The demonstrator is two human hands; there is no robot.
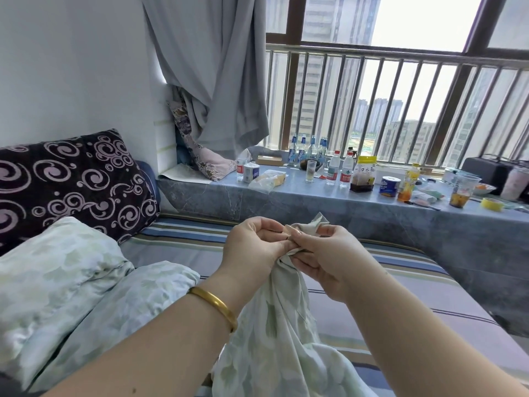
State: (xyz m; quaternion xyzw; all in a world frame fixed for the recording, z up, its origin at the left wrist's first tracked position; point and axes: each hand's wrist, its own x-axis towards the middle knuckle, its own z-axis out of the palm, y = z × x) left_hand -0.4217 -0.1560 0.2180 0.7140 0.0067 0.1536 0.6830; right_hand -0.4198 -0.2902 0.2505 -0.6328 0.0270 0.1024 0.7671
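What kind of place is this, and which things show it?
Probably a high-rise bedroom: a striped bed sheet, a swirl-patterned pillow and the pale green duvet cover gripped by the left hand and right hand. Tower blocks stand beyond the barred window.

A bedroom in a high-rise flat: striped bed [372, 285], patterned pillow [71, 181], curtain [211, 67], cluttered window ledge [315, 193], towers outside.

Two hands [252, 247] [326, 259], one pale green cover [272, 325], one gold bangle [217, 303], one swirl-patterned pillow [71, 181], three red-labelled water bottles [242, 167] [333, 169] [346, 173], two tissue rolls [252, 173] [390, 185].
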